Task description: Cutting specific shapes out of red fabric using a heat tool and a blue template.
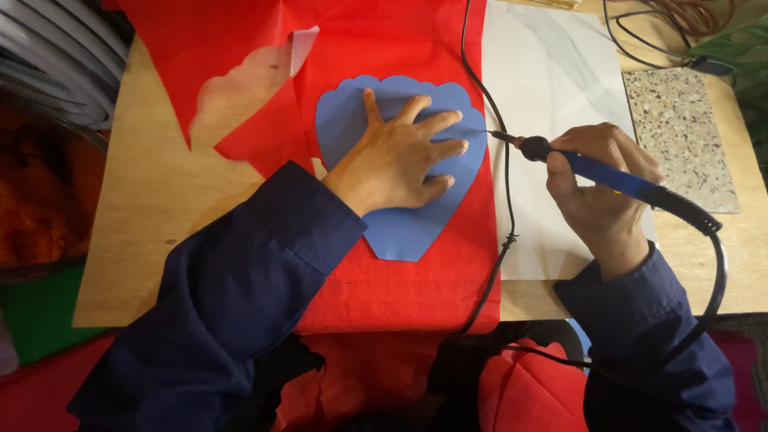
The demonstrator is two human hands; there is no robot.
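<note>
Left hand (398,154): lying flat with fingers spread, gripping nothing, pressing down on a blue template (402,232) shaped like a scalloped heart. Template lying directly beneath that palm, its point sticking out below the wrist, its scalloped edge reaching past the fingertips.

Right hand (600,196): closing around the blue handle of a soldering iron (608,178), holding it nearly level. Metal tip pointing toward the left hand and meeting the template's edge just beside the left fingertips.

Red sheet (400,296): lying under the template and under the left forearm, spreading beyond both. Scalloped hole showing in it, above and outward of the left hand.

Black cord (502,208): running down between the two hands.

White sheet (544,88): lying under the right hand. Speckled stone slab (680,136) sitting just beyond it, on the outer side of the right hand. Wooden board (144,200) bearing everything.
</note>
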